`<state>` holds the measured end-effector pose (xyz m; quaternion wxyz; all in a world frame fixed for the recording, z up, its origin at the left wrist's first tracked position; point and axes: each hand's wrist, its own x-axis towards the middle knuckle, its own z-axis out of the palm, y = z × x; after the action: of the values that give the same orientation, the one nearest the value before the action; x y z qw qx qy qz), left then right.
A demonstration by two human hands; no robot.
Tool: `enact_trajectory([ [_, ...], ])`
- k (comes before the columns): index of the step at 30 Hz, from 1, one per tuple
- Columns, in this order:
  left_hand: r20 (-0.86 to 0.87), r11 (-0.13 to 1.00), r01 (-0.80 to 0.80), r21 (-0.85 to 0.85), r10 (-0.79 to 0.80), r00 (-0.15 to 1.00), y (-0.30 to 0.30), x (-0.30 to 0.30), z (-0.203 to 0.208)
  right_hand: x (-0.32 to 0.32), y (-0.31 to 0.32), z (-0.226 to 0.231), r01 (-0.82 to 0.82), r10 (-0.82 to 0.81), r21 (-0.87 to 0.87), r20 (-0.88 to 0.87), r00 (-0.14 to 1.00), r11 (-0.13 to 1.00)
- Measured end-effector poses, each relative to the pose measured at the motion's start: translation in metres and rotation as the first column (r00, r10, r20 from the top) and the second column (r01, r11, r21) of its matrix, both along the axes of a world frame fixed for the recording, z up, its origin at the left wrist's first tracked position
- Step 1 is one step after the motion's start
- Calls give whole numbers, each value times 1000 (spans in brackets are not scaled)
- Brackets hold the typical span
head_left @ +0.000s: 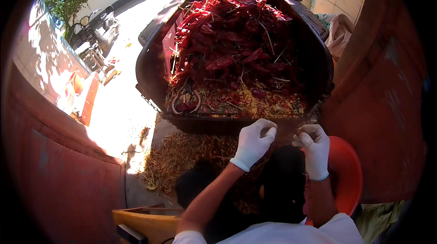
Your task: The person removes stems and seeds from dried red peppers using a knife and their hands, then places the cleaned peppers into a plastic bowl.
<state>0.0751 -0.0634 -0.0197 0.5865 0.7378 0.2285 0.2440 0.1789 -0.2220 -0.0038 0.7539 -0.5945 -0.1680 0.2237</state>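
Both of my hands wear white gloves and are held just outside the front edge of a dark cart bed (200,125). My left hand (256,143) has thumb and fingertips pinched together; whatever is between them is too small to make out. A little to its right, my right hand (316,149) is closed with the fingers curled in, its contents likewise unclear. In the bed lies a big heap of dried red chili peppers (236,46) with pale stems. Yellow seeds (259,103) and crumbs are spread along its front. A curved metal loop (198,102), perhaps scissor handles, rests at the front left.
An orange-red basin (348,171) stands beside my right forearm. Stems and seeds litter the ground (177,153) below the bed. A wooden box-like piece (148,219) is at lower left. Reddish door panels (68,171) flank both sides. A parked motorbike (93,35) stands far left.
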Motion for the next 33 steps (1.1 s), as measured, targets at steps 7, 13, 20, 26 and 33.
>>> enact_trajectory([
  [7,26,982,140,-122,-138,990,9,6,19,61,-129,-90,470,348,-684,707,616,557],
  [13,134,992,67,-105,-53,990,40,20,28,55,0,7,111,292,-566,572,767,817],
  [20,84,998,-65,-22,66,994,41,12,17,104,187,16,418,391,-388,917,82,822],
  [26,61,980,-123,156,115,991,39,1,20,170,245,-14,538,494,-460,865,92,706],
  [33,93,962,-207,179,193,977,35,2,13,205,253,-22,603,602,-458,797,-48,654],
])
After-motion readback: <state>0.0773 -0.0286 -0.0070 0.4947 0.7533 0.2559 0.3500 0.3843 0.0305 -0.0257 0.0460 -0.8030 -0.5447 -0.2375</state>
